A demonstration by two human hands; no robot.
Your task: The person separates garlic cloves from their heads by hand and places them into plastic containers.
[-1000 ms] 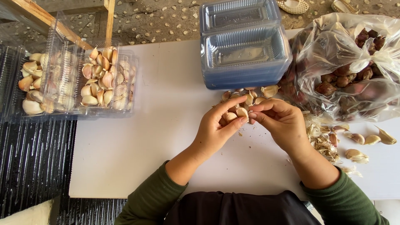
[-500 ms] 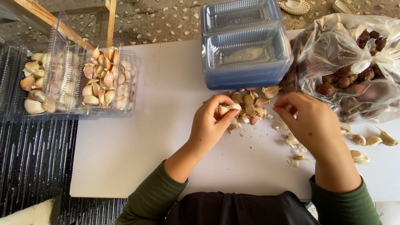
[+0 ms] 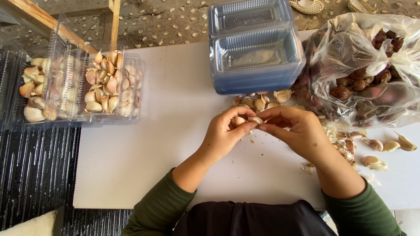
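Both hands' fingertips pinched nearly shut on one small papery garlic clove (image 3: 255,119) just below the stack of ribbed clear plastic trays (image 3: 256,57), left hand (image 3: 227,133) & right hand (image 3: 295,131) meeting over the smooth white board (image 3: 144,144), w/ loose cloves (image 3: 262,102) between hands & stack.

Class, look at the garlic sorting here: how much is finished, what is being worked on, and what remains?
Done: two clear trays hold separated cloves. In hand: left hand and right hand grip a clove. Left: loose cloves on the board, empty stacked trays, and a full bag.
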